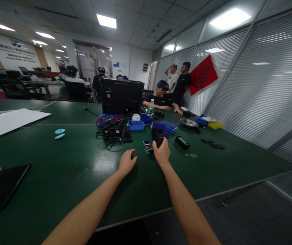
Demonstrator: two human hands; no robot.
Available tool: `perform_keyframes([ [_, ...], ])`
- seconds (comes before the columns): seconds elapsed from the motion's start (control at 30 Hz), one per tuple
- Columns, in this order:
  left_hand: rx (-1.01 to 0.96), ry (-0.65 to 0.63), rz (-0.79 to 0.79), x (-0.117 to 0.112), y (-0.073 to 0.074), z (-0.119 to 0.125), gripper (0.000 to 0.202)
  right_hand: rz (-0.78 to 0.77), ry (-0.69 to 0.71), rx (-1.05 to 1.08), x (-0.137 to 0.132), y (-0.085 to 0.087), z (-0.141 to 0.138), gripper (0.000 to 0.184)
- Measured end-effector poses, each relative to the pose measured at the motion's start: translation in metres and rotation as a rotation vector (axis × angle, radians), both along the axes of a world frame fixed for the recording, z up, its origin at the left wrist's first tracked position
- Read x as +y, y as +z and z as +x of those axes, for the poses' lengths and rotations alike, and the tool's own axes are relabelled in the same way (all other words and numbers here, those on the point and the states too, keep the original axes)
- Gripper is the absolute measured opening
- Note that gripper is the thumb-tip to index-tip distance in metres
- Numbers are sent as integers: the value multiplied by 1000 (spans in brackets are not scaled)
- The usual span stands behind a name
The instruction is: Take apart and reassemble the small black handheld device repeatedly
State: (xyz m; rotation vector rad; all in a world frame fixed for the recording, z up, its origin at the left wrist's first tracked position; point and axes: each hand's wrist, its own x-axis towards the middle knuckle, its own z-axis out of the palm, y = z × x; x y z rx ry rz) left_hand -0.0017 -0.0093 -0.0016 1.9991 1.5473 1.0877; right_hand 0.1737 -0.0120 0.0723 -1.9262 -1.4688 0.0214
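Note:
My right hand (162, 151) grips a black boxy housing (157, 135) and holds it upright over the green table, its thumb against the near side. My left hand (127, 162) rests on or just above the tabletop, holding nothing, thumb and fingers apart. Between the two hands lies a small circuit-board assembly (147, 147) with a little screen on top. To the right of my right hand sits a black case (182, 142) with a greenish upper face. A small ring (186, 154) and a clear plastic piece (193, 155) lie in front of it.
Blue bins (136, 125), a boxy black unit with cables (112, 135), a white ball (136, 117) and a bottle (150, 108) stand beyond my hands. Behind them rises a black monitor (122, 96). A metal dish (189, 123) lies right; a seated person (161, 98) is across the table.

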Motion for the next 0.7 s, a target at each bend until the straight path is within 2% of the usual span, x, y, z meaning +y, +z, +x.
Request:
perform_keyframes([
  [0.1,-88,22,4,1,-1,0,39,105,162,223,-3,-2,-5,53],
  [0.17,-163,73,16,3,-2,-1,40,43,329,500,-2,-10,-16,47],
  [0.27,-266,177,49,5,-1,-4,43,-217,567,971,4,-25,-34,37],
  [0.33,-310,221,65,6,0,-7,49,-451,623,1176,8,-32,-39,33],
  [0.4,-304,207,80,6,2,-8,59,-670,639,1267,10,-36,-38,35],
  [0.47,-240,127,99,5,4,-9,67,-803,664,1255,12,-39,-33,39],
  [0.53,-165,37,108,4,6,-8,69,-844,702,1161,12,-41,-28,38],
  [0.63,-94,0,64,1,8,-7,65,-783,694,846,11,-42,-25,37],
  [0.7,-60,-1,30,0,9,-7,64,-621,585,513,9,-39,-23,35],
])
